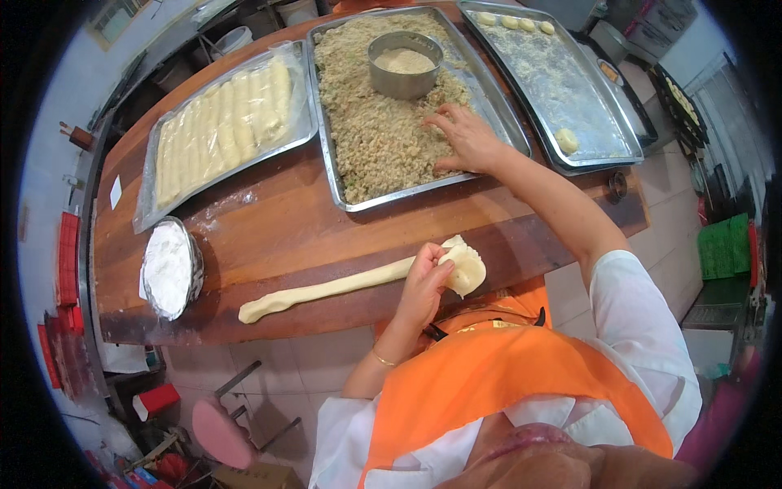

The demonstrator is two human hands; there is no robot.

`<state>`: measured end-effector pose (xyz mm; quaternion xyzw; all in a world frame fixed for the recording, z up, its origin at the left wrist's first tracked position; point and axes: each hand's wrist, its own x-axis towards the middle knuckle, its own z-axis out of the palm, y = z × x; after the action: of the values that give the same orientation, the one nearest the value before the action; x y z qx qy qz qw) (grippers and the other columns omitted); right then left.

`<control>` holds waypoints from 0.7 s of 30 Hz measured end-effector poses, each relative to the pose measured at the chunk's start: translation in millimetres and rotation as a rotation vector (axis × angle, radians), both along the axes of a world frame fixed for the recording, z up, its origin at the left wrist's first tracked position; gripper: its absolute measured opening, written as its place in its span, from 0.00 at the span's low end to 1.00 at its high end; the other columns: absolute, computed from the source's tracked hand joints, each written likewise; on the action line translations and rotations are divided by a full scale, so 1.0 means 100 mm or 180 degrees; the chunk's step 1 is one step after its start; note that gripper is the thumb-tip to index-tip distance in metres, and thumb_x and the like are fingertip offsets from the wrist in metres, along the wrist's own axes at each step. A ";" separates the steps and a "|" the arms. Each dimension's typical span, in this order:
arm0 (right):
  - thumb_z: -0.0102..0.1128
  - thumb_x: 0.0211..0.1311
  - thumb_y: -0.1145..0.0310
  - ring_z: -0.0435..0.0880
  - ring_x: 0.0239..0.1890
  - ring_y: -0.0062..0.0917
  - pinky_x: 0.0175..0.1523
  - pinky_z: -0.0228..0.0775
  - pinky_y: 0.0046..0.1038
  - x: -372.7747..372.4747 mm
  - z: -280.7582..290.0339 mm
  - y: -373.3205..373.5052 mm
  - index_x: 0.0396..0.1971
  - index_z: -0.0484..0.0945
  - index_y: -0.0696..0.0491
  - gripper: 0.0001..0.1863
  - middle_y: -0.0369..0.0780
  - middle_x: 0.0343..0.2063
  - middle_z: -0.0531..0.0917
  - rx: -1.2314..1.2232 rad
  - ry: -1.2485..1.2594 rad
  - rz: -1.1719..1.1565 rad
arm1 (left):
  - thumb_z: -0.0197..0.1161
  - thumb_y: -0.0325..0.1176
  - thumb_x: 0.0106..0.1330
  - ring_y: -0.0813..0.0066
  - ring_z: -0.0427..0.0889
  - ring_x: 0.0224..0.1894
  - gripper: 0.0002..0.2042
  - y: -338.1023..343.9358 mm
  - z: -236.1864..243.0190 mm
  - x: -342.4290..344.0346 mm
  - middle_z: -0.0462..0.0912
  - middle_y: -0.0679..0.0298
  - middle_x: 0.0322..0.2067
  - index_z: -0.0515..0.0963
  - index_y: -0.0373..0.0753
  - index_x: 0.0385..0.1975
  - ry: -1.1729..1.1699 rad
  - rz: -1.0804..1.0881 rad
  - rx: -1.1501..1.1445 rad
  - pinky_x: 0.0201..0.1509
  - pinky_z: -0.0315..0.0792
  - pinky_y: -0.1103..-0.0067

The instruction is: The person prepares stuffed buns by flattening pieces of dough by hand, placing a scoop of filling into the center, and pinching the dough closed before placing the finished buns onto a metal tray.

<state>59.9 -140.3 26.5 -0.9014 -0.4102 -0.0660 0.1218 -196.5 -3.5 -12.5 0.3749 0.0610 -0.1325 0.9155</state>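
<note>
Wooden table (pixel 269 220), metal trays (pixel 497 106) along its far side, powder-filled bowl (pixel 197 273), long dough strip (pixel 334 287), dark ring (pixel 617 187)

It's a kitchen, and one baking in bulk, looking very much like a small bakery! There's the broad wooden table (pixel 269 220), loaded with big metal trays (pixel 586 94): rows of dough rolls (pixel 228 122) under clear plastic (pixel 147 204), a great spread of crumbly mixture (pixel 358 122), little dough balls (pixel 567 141) on a dusted tray. A bowl (pixel 197 265) of flour (pixel 166 265), an orange apron (pixel 505 371), and tiled floor (pixel 281 359) running below!
</note>
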 end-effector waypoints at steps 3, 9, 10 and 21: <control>0.71 0.54 0.50 0.71 0.60 0.47 0.61 0.69 0.44 0.07 -0.06 -0.06 0.64 0.68 0.47 0.38 0.50 0.58 0.71 -0.0253 -0.0289 -0.0373 | 0.56 0.29 0.72 0.84 0.75 0.41 0.05 0.04 0.00 0.01 0.77 0.67 0.40 0.66 0.42 0.40 -0.0055 0.0007 -0.0087 0.44 0.72 0.83; 0.61 0.63 0.50 0.81 0.47 0.50 0.47 0.76 0.46 0.16 -0.19 -0.05 0.59 0.69 0.51 0.29 0.53 0.51 0.75 -0.0732 0.0085 -0.0584 | 0.56 0.29 0.72 0.83 0.77 0.42 0.06 0.10 -0.04 0.01 0.78 0.66 0.42 0.66 0.41 0.41 -0.0051 -0.0018 -0.0265 0.46 0.73 0.82; 0.60 0.63 0.51 0.82 0.45 0.51 0.46 0.76 0.46 0.19 -0.21 -0.04 0.57 0.69 0.51 0.28 0.53 0.49 0.76 -0.0735 0.0130 -0.0443 | 0.56 0.29 0.72 0.82 0.77 0.43 0.06 0.09 -0.04 0.00 0.78 0.66 0.42 0.66 0.41 0.41 -0.0058 -0.0005 -0.0377 0.46 0.73 0.82; 0.50 0.72 0.52 0.71 0.21 0.28 0.28 0.66 0.29 0.57 -0.39 -0.08 0.42 0.77 0.51 0.17 0.40 0.27 0.79 0.2365 0.2555 -0.1818 | 0.55 0.27 0.70 0.54 0.81 0.55 0.13 0.03 0.15 0.01 0.79 0.47 0.50 0.65 0.39 0.51 -0.0103 -0.0238 -0.1001 0.60 0.74 0.67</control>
<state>117.0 -148.2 -12.8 -0.8275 -0.0244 0.1099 0.5501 -195.8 -0.4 3.0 0.2310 0.0107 -0.1684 0.9582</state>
